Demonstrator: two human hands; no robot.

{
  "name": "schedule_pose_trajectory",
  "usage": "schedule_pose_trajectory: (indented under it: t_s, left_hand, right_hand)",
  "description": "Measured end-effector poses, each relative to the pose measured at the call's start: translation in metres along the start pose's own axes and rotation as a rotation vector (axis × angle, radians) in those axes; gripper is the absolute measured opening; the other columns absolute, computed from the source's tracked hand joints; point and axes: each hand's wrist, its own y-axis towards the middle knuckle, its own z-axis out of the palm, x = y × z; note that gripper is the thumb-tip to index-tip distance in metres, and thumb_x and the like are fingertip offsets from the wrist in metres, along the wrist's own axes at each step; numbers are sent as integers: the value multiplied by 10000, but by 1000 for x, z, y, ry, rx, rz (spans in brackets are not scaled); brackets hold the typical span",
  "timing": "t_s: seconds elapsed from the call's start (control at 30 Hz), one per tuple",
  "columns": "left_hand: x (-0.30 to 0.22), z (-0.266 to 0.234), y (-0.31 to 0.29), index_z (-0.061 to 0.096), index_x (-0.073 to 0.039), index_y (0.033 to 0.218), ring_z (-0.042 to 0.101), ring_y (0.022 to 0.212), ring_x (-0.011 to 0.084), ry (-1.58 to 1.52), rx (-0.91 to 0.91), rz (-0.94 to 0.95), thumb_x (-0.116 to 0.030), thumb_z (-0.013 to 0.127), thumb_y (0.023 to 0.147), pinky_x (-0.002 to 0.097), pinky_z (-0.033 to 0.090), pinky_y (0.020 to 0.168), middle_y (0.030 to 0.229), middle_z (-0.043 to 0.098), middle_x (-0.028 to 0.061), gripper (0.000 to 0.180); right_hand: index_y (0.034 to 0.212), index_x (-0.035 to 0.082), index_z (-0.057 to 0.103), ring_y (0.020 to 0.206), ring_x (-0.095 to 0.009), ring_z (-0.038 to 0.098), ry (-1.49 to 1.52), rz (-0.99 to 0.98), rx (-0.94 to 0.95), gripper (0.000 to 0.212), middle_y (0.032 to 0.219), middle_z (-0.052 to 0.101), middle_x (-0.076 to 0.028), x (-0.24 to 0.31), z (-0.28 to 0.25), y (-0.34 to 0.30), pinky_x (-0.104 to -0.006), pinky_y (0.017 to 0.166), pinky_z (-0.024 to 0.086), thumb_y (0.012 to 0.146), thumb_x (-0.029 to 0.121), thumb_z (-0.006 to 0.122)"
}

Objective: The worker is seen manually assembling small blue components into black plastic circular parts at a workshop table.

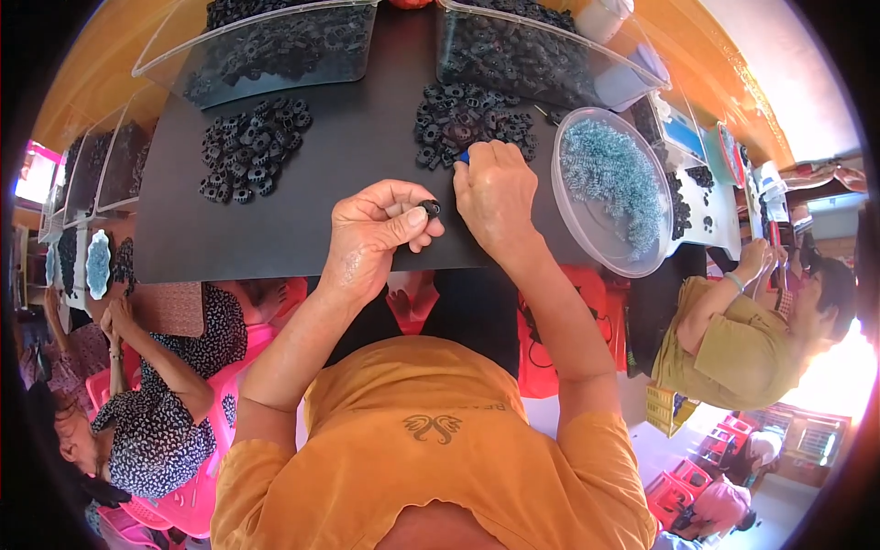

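1. Closest of all, at the bottom middle, is the worker's orange shirt (pixel 431 486), with a dark curly drawing on the front.
2. In the middle, the left hand (pixel 378 229) pinches a small black piece (pixel 430 209) with its thumb and fingers. Its grip is closed on that piece, above the near part of the dark desk (pixel 353 128).
3. A bit higher and to the right is the right hand (pixel 498 191), with its fingers bent and its back facing up. A bit of a blue thing (pixel 465 157) pokes out by the fingers. The rest is hidden, so I cannot tell if its grip holds it.
4. Right of that hand, a round clear bowl (pixel 596 240) holds lots of blue-green curly bits (pixel 612 170).
5. On the desk, more black pieces sit in a left pile (pixel 252 151) and a right pile (pixel 458 119), which is by the right hand's fingers.
6. Behind the piles, at the top, are a left tub (pixel 359 55) and a right tub (pixel 596 49). Both are see-through, with many black pieces inside.
7. Off to the sides, a person in spotty clothes (pixel 165 417) sits at lower left, and a person in a yellow-green shirt (pixel 724 348) is at the right.
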Motion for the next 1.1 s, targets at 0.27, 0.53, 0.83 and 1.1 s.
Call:
schedule_pose_trajectory:
  t_s: [0.27,0.53,0.83,1.1]
  left_hand:
    - [1,1,0,628,19,985,619,693,112,14,-22,1,-59,668,848,214,490,626,808,671,93,163]
    - [0,7,0,634,14,981,601,693,95,62,-20,-9,-74,670,849,203,468,618,816,677,78,162]
    - [2,8,-3,643,23,992,581,687,77,137,-38,-3,-96,665,858,194,463,620,800,670,59,181]
    - [7,12,-5,638,24,1009,561,651,65,167,-48,47,-72,619,890,189,468,598,793,669,54,155]
  right_hand:
    - [831,-12,602,632,-61,515,727,432,187,71,723,591,-4,6,-43,-7,-217,567,408,796,7,661]
    - [883,-3,596,670,-12,507,1196,469,278,103,735,584,17,16,-68,-10,-184,584,425,794,-10,648]
    - [861,-17,578,629,-19,513,1132,501,355,93,704,597,-3,22,-68,-9,-199,550,440,799,1,644]
    - [811,-19,526,606,-52,513,948,506,412,120,657,577,-59,26,-68,-9,-253,527,443,794,17,640]
